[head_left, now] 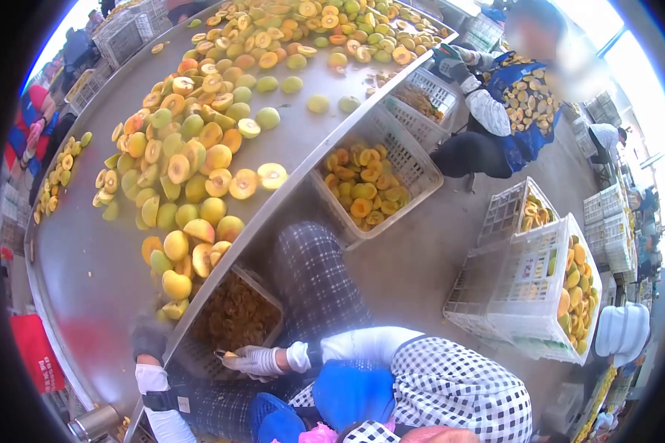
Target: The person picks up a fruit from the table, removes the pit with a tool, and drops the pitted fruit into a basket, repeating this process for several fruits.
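Note:
My left hand (148, 341), in a dark glove, is blurred at the table's near edge, just below the halved fruit (176, 284); its fingers are too smeared to read. In a white striped glove, my right hand (255, 362) is closed around a small tool (222, 355) with a thin metal tip, and something pale yellow shows beside it. That hand is over the lower rim of a crate of brown scraps (233, 314), under the table edge. A large heap of yellow-green and orange fruit (192, 148), many pieces cut in half, spreads over the metal table (74, 258).
A crate of orange halves (366, 184) stands beside the table, near a plaid-covered knee (310, 255). Further right are stacked white crates (506, 288) with fruit. A co-worker in a blue apron (521, 96) is at the upper right. A metal flask (96, 422) is at the lower left.

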`<state>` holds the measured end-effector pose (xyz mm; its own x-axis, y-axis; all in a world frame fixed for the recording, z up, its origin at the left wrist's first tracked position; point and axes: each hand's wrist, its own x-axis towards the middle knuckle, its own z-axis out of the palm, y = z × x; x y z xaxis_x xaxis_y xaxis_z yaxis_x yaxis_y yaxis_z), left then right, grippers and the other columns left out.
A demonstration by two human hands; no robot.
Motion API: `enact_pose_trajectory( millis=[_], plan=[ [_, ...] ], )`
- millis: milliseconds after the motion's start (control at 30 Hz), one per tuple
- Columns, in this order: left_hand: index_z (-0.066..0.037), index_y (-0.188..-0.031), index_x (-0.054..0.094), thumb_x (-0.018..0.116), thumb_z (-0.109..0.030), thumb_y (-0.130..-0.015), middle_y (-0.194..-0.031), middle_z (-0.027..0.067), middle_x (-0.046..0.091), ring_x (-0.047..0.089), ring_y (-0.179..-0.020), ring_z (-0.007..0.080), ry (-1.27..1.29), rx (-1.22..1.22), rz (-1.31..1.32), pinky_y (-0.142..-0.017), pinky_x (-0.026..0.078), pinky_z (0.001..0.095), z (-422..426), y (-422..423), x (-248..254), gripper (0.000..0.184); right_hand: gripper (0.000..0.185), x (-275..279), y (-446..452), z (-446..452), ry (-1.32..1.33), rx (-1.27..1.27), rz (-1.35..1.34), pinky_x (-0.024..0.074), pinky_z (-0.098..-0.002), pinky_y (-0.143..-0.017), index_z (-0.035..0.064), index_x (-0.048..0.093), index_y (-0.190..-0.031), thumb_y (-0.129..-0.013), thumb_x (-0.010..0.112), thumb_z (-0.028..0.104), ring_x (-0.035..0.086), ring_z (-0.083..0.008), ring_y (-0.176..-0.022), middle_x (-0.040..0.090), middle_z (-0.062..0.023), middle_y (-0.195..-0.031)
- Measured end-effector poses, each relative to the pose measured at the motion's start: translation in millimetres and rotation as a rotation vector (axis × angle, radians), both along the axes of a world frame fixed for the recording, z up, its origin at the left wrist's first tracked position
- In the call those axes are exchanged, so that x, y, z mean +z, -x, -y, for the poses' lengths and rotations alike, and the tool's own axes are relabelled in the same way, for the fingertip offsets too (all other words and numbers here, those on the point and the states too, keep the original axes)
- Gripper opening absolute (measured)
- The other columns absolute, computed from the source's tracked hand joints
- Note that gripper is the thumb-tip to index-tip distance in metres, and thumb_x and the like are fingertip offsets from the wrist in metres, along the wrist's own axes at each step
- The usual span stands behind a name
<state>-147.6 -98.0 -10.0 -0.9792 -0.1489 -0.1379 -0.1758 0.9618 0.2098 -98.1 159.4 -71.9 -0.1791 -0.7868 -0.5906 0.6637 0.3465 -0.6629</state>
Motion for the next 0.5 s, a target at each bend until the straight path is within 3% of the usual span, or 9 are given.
enact_pose_trajectory(
  millis=[167,233,300,333,400,433,467,500],
  plan=[
    [-0.010,-0.118,0.060,0.061,-0.020,-0.080,-0.108,0.0201,0.064,0.061,-0.098,0.0381,0.197,-0.092,0.091,-0.084,0.048,0.0450,12.9,-4.4,-12.5,0.040,0.053,11.3,7.5,-12.7,0.078,0.033,-0.029,0.0314,-0.0278,-0.043,0.0102,0.056,-0.102,-0.088,0.049,0.061,0.041,-0.0120,-0.044,0.044,0.0001,-0.058],
    [-0.010,-0.121,0.059,0.062,-0.021,-0.080,-0.108,0.0205,0.064,0.061,-0.097,0.0378,0.271,-0.168,0.165,-0.083,0.049,0.0441,14.4,-4.2,-10.1,0.043,0.052,-2.6,5.8,-7.1,0.054,0.044,-0.069,0.0325,-0.0279,-0.044,0.0107,0.056,-0.104,-0.088,0.050,0.059,0.042,-0.0120,-0.046,0.044,0.0001,-0.059],
    [-0.006,-0.123,0.056,0.064,-0.028,-0.083,-0.094,0.0166,0.065,0.063,-0.090,0.0308,0.001,0.080,-0.006,-0.079,0.051,0.0404,9.7,-4.6,7.8,0.046,0.047,-8.5,7.0,-9.3,0.080,0.061,-0.072,0.0355,-0.0284,-0.047,0.0120,0.054,-0.108,-0.089,0.051,0.055,0.045,-0.0118,-0.051,0.046,0.0001,-0.061],
    [-0.006,-0.123,0.056,0.064,-0.028,-0.083,-0.094,0.0166,0.065,0.063,-0.090,0.0308,0.003,0.078,-0.007,-0.079,0.051,0.0404,13.0,-14.2,14.9,0.046,0.047,-6.1,8.3,-10.9,0.082,0.059,-0.073,0.0355,-0.0284,-0.047,0.0120,0.054,-0.108,-0.089,0.051,0.055,0.045,-0.0118,-0.051,0.046,0.0001,-0.061],
    [-0.002,-0.128,0.051,0.064,-0.035,-0.086,-0.085,0.0097,0.060,0.060,-0.077,0.0217,-1.317,0.535,-0.373,-0.073,0.052,0.0340,21.9,-43.1,23.1,0.055,0.046,0.8,6.8,-10.9,0.170,-0.017,-0.130,0.0355,-0.0279,-0.047,0.0126,0.053,-0.110,-0.090,0.050,0.054,0.046,-0.0113,-0.051,0.046,0.0005,-0.062],
    [-0.002,-0.128,0.051,0.064,-0.035,-0.086,-0.085,0.0097,0.060,0.060,-0.077,0.0217,-1.309,0.547,-0.374,-0.073,0.052,0.0340,14.3,-48.3,25.3,0.055,0.045,-20.2,0.7,-8.0,0.304,-0.097,0.033,0.0354,-0.0275,-0.046,0.0135,0.054,-0.108,-0.090,0.049,0.055,0.046,-0.0106,-0.051,0.046,0.0015,-0.062],
    [0.001,-0.130,0.047,0.062,-0.037,-0.088,-0.084,0.0074,0.057,0.056,-0.072,0.0177,-1.663,0.613,-0.532,-0.067,0.050,0.0297,-5.0,-51.7,30.3,0.059,0.033,35.4,15.6,-21.9,0.099,0.000,-0.105,0.0463,-0.0260,-0.081,0.0117,0.056,-0.120,-0.096,0.050,0.034,0.060,-0.0202,-0.088,0.062,-0.0013,-0.094],
    [0.004,-0.133,0.043,0.059,-0.039,-0.091,-0.083,0.0052,0.054,0.053,-0.067,0.0136,-1.988,0.673,-0.737,-0.062,0.049,0.0255,-24.6,-58.8,39.4,0.062,0.026,36.2,26.0,-29.8,0.174,0.044,-0.398,0.0477,-0.0292,-0.079,0.0081,0.056,-0.113,-0.095,0.048,0.026,0.060,-0.0238,-0.087,0.062,-0.0053,-0.096]
  ],
)
